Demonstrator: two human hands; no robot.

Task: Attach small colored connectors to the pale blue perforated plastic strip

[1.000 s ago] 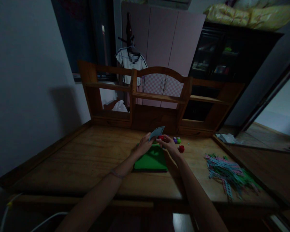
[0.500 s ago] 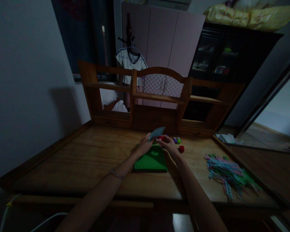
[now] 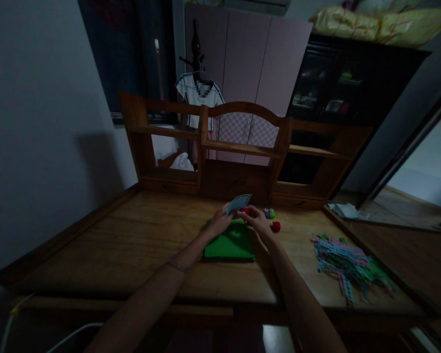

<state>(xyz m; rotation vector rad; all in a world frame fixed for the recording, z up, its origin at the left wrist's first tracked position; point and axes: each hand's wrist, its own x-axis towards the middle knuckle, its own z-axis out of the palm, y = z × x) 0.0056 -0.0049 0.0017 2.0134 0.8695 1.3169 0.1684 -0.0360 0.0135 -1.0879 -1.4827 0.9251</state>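
At the far left a grey wall drops to the left edge of the wooden worktop, whose near left stretch lies bare under the dim light. Along the far edge stands a wooden shelf unit with open compartments, and behind it a garment hangs on a stand in front of a pink wardrobe. Toward the middle, the left hand is closed around the lower edge of a pale blue paper piece with a row of punched holes, held tilted up above the far end of a green sheet lying flat on the worktop. Just to its right the right hand has its fingers curled around a small red punch, which sits against the paper's right edge. Right of the hands, close by on the worktop, are a purple and green punch and a second red punch, touching neither hand. Further right, well apart, lies a loose heap of punched paper strips in blue, pink and green. At the far right stands a dark cabinet with yellow bundles on top.
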